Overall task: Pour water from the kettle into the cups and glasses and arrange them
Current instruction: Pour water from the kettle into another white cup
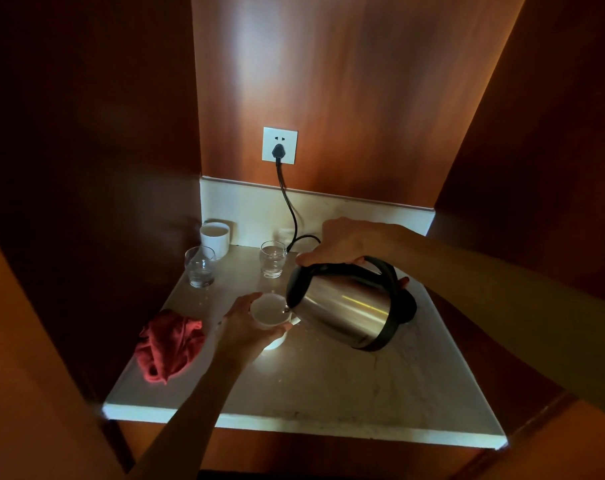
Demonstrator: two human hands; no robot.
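Note:
My right hand [349, 242] grips the black handle of a steel kettle [349, 306], which is tilted left with its spout over a white cup [268, 311]. My left hand [245, 327] wraps around that cup near the counter's middle. A second white cup [214, 237] holding water stands at the back left corner. One clear glass [200, 266] with water sits in front of that second cup. Another clear glass [273, 258] with water stands behind the cup being filled.
A crumpled red cloth [171, 344] lies at the left of the pale stone counter [329, 386]. A black cord [289, 206] runs from a wall socket [279, 145] down behind the kettle. Wooden walls close in on both sides.

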